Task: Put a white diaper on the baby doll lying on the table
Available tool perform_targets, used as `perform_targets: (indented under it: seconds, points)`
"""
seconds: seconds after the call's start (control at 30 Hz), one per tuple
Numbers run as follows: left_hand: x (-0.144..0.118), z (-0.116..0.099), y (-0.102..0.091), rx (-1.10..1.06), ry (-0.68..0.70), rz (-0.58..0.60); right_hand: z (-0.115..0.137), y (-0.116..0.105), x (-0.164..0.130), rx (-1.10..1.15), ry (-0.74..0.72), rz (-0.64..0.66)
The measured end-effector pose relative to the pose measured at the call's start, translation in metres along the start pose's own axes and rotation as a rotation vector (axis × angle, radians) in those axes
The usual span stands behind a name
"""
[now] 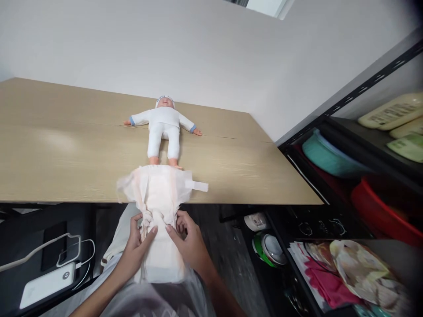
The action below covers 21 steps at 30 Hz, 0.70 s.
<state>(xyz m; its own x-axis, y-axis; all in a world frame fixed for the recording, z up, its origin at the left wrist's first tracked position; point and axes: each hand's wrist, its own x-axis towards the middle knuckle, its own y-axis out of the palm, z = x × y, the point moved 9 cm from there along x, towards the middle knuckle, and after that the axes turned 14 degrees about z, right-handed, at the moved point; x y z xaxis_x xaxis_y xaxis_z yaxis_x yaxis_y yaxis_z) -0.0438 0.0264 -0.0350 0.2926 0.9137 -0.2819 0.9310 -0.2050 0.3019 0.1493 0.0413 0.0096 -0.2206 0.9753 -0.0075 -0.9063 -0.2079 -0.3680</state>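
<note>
Lower centre of frame: I log left hand and right hand, each grip pinching opposite edges of the unfolded diaper; long axis runs up-frame toward the baby doll, hands equally near.

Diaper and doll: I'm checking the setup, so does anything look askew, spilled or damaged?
No spill or damage stands out. The diaper is bunched between the left hand and right hand, and one tab sticks out sideways at picture right; handling probably explains both. The doll lies face-up.
</note>
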Motion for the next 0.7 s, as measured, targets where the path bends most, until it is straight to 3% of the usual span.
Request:
perform_targets:
  seconds: [0.1,0.2,0.37,0.47,0.57,0.7]
  points:
    - [0.01,0.012,-0.01,0.005,-0.033,0.001,-0.002,-0.018,-0.003,-0.163,-0.044,-0.214]
    - [0.011,0.015,-0.013,0.046,-0.035,0.022,0.017,-0.026,-0.004,-0.256,-0.125,-0.301]
    - [0.011,0.019,-0.015,0.085,-0.001,0.004,0.07,-0.003,0.022,-0.349,-0.308,-0.107]
    - [0.007,0.021,-0.015,0.153,0.032,-0.009,0.086,0.018,0.05,-0.433,-0.366,0.032]
    - [0.001,0.019,-0.015,0.293,0.04,-0.008,0.081,0.036,0.083,-0.583,-0.367,0.124]
    - [-0.004,0.003,-0.021,0.607,0.052,0.016,0.051,0.046,0.114,-0.746,-0.274,0.175]
